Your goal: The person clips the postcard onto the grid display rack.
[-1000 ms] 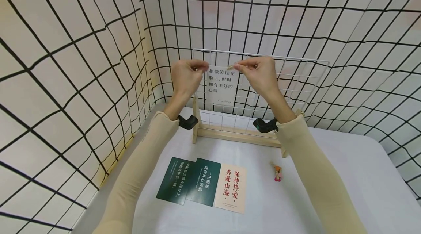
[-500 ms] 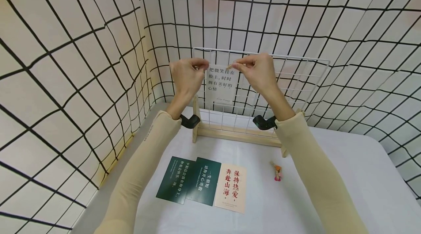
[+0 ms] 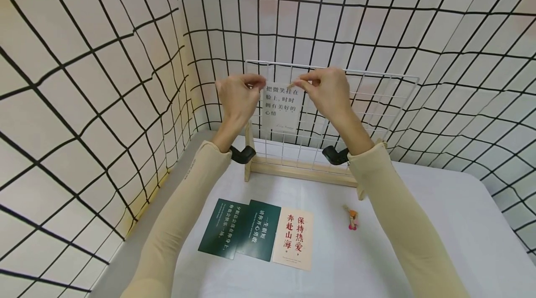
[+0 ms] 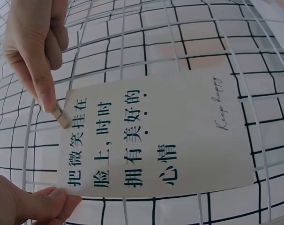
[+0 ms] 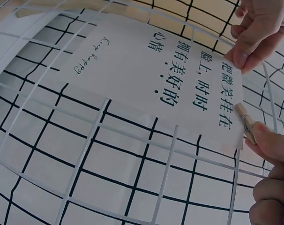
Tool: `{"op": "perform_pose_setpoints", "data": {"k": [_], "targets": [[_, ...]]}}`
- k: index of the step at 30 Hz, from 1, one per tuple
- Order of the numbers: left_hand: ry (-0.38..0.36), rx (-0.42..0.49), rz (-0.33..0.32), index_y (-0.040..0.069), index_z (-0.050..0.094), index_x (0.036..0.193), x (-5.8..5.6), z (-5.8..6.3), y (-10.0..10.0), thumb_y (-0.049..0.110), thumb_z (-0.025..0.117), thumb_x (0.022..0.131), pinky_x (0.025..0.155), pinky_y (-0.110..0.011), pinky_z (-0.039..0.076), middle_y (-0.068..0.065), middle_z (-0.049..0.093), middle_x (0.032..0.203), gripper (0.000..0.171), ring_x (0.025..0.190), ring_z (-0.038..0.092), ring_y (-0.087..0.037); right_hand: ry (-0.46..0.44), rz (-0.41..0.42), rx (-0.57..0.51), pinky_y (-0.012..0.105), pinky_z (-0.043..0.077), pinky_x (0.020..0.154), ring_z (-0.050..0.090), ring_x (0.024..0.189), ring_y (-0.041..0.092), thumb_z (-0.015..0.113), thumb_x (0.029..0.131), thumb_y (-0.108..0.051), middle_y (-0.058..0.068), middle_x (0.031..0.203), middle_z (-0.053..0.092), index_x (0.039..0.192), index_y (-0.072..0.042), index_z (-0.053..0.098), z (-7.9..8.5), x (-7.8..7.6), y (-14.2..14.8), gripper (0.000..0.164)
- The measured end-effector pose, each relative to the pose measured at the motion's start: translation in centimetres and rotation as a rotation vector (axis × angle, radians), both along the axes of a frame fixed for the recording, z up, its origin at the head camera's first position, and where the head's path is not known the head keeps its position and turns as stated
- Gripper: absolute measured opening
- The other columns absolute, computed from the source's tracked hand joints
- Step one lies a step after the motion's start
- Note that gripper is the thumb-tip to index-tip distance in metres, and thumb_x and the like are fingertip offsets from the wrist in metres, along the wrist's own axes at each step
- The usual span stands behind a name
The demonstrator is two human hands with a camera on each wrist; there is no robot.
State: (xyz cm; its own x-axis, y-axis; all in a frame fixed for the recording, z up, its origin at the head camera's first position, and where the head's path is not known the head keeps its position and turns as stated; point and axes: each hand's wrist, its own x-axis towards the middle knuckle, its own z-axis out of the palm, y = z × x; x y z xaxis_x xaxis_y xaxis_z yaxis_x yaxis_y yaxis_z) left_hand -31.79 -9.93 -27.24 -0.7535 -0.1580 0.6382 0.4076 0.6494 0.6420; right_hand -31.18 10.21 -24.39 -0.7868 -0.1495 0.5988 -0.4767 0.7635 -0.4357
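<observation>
A white card [image 3: 280,107] printed with dark characters hangs upright against the white wire grid [image 3: 377,102]. My left hand [image 3: 240,96] pinches the card's top left corner between thumb and fingertips. Between thumb and forefinger, my right hand [image 3: 328,91] grips a small wooden clothespin [image 5: 246,123]. In the right wrist view the clothespin's tip lies over the card's top edge, near its right end. The left wrist view shows the same clothespin [image 4: 61,117] at that edge, with a white grid bar close behind.
Wooden feet and a wooden bar [image 3: 301,172] support the grid. On the white table lie two green cards [image 3: 259,230] and a cream card [image 3: 293,240] with red characters. Small colourful clips [image 3: 352,219] lie to their right. Black mesh panels [image 3: 125,102] surround the table.
Both hands and the card have risen slightly, and the card sits a little higher on the grid. The clothespin has turned in my right fingers and shows less in the head view.
</observation>
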Motion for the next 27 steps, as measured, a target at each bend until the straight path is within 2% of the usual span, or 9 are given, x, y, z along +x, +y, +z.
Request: {"op": "perform_pose_setpoints", "data": {"k": [4, 11, 17, 22, 24, 27], "targets": [[-0.018, -0.009, 0.005, 0.014, 0.084, 0.098, 0.3, 0.1, -0.3, 0.014, 0.077, 0.093, 0.105, -0.049, 0.027, -0.004, 0.082, 0.096, 0.009, 0.089, 0.075, -0.020, -0.015, 0.007, -0.009, 0.028, 0.025, 0.056, 0.034, 0.054, 0.015, 0.075, 0.096, -0.027, 0.000, 0.055, 0.043, 0.109, -0.005, 0.081, -0.1, 0.0, 0.0, 0.025], [-0.040, -0.022, 0.001, 0.014, 0.083, 0.105, 0.5, 0.1, -0.7, 0.017, 0.078, 0.093, 0.105, -0.049, 0.026, -0.005, 0.082, 0.100, 0.013, 0.081, 0.072, -0.022, -0.021, 0.019, -0.066, 0.027, 0.025, 0.056, 0.029, 0.050, 0.011, 0.075, 0.097, -0.031, -0.003, 0.053, 0.037, 0.113, -0.008, 0.080, -0.4, 0.0, 0.4, 0.029], [0.037, 0.045, -0.025, 0.015, 0.083, 0.104, 1.2, -0.5, -1.1, 0.013, 0.081, 0.089, 0.110, -0.055, 0.025, -0.006, 0.082, 0.097, 0.015, 0.076, 0.069, -0.022, 0.013, 0.097, -0.233, 0.023, 0.023, 0.052, 0.023, 0.048, 0.004, 0.076, 0.096, -0.031, -0.004, 0.054, 0.035, 0.119, -0.014, 0.079, -1.3, 0.5, 1.8, 0.029], [0.102, 0.094, -0.086, 0.012, 0.083, 0.103, 2.2, -1.7, -1.7, 0.014, 0.085, 0.085, 0.111, -0.053, 0.025, -0.008, 0.082, 0.098, 0.018, 0.074, 0.067, -0.023, 0.024, 0.165, -0.364, 0.021, 0.022, 0.047, 0.023, 0.046, 0.004, 0.080, 0.093, -0.026, -0.006, 0.054, 0.034, 0.119, -0.015, 0.079, -2.1, 1.7, 3.3, 0.029], [0.120, 0.109, -0.122, 0.009, 0.083, 0.102, 2.7, -2.2, -2.0, 0.013, 0.086, 0.084, 0.111, -0.048, 0.028, -0.010, 0.082, 0.096, 0.018, 0.074, 0.067, -0.024, 0.009, 0.174, -0.405, 0.020, 0.022, 0.046, 0.024, 0.046, 0.005, 0.081, 0.092, -0.024, -0.007, 0.054, 0.035, 0.119, -0.014, 0.078, -2.4, 2.3, 3.9, 0.029], [0.127, 0.140, -0.186, 0.006, 0.083, 0.102, 3.5, -2.8, -2.3, 0.009, 0.086, 0.083, 0.102, -0.035, 0.036, -0.012, 0.081, 0.094, 0.020, 0.073, 0.066, -0.024, -0.022, 0.177, -0.451, 0.020, 0.023, 0.045, 0.025, 0.045, 0.005, 0.081, 0.091, -0.022, -0.008, 0.054, 0.036, 0.120, -0.014, 0.078, -3.3, 3.2, 5.0, 0.030]]}}
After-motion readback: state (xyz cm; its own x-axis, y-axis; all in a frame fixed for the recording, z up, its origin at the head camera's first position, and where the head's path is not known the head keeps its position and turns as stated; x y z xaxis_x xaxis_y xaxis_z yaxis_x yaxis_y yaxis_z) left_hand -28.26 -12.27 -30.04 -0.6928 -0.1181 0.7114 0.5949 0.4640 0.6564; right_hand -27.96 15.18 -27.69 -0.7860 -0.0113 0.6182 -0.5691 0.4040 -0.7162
